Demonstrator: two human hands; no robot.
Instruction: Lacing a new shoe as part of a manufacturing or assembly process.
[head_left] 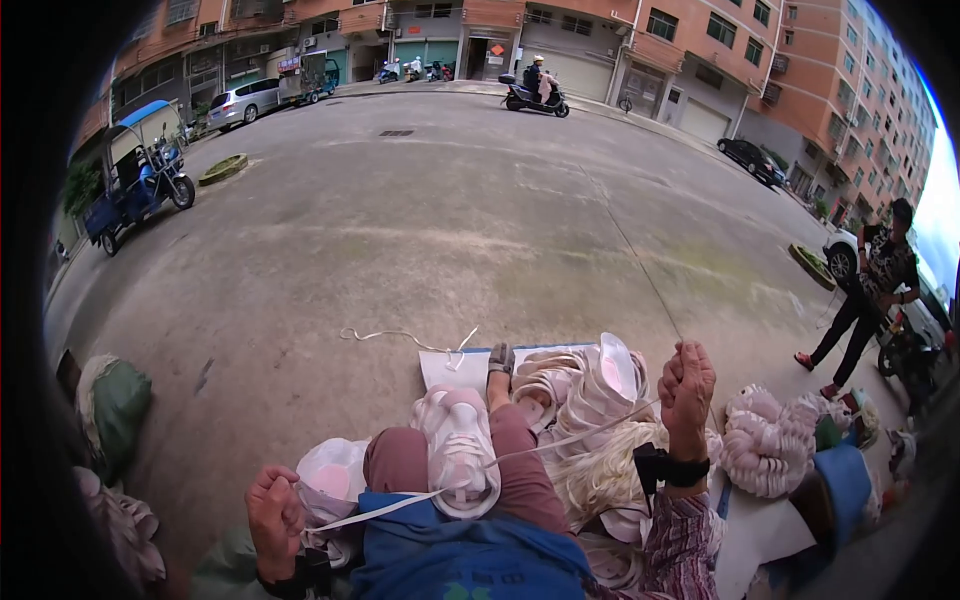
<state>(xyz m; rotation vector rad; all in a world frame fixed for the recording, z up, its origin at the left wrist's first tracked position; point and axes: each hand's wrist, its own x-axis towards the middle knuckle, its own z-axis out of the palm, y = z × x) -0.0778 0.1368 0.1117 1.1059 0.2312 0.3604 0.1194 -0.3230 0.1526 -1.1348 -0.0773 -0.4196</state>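
Note:
Across my lap lies a white and pale pink shoe upper (462,455), its tongue side facing up. A flat white shoelace (385,510) runs out of it to both sides and is drawn taut. Low on the left, my left hand (275,508) is closed in a fist around one end of the lace. My right hand (687,385), raised higher at the right, pinches the other end between closed fingers. Under my left forearm sits another white upper with a pink lining (333,470). A bundle of cream laces (605,470) hangs beside my right thigh.
Stacked shoe uppers (590,395) and a ring of uppers (768,445) lie to the right, near a blue container (845,490). A green sack (118,415) stands left. Loose lace (405,336) lies ahead. A person (880,280) stands at right; a scooter (535,97) carries riders beyond.

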